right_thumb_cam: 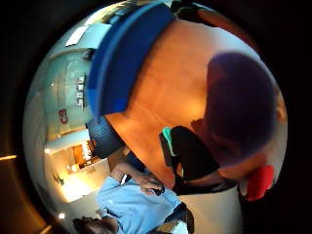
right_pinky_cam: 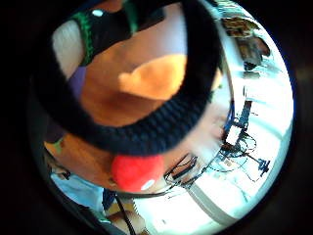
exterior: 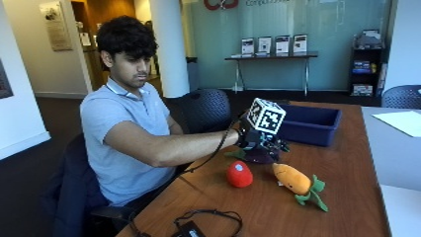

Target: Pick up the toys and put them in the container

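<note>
In the outside view my gloved right hand [exterior: 262, 139] sits on top of a purple plush toy [exterior: 259, 156] on the wooden table [exterior: 355, 163], with its fingers curled down around the toy. The purple toy [right_thumb_cam: 239, 107] fills much of the thumb side palm view, with a gloved finger [right_thumb_cam: 190, 156] bent beside it. A red plush toy [exterior: 239, 174] lies just in front of the hand, and an orange carrot toy [exterior: 295, 180] with green leaves lies beside it. The little finger side palm view shows the carrot [right_pinky_cam: 156, 78] and the red toy [right_pinky_cam: 137, 171]. The blue container [exterior: 309, 124] stands just behind the hand.
A black cable and a small device [exterior: 197, 224] lie at the table's near edge. A white sheet [exterior: 401, 121] rests at the far right. The person sits on a dark chair [exterior: 204, 108] at the table's left side, and the wood around the toys is bare.
</note>
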{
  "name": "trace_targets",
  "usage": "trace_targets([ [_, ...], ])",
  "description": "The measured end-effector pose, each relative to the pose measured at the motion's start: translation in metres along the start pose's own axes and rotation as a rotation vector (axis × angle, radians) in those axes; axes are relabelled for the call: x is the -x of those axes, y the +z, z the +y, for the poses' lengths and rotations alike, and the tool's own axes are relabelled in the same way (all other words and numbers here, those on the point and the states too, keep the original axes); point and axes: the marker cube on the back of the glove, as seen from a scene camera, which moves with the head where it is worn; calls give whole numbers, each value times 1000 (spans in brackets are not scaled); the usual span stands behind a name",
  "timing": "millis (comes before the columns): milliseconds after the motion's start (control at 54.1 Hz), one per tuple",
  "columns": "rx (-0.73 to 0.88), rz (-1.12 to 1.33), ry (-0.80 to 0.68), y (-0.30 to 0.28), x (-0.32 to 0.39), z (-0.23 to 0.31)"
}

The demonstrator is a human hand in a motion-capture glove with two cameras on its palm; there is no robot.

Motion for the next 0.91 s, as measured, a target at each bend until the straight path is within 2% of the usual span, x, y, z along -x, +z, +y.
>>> trace_targets([
  [55, -14, -22, -24, 6, 4, -3],
  [185, -242, -95, -63, 1, 11, -12],
  [388, -338, -193, -51, -28, 8, -13],
  [684, -556, -248, -102, -162, 60, -17],
  [906, -606, -225, -153, -241, 134, -45],
])
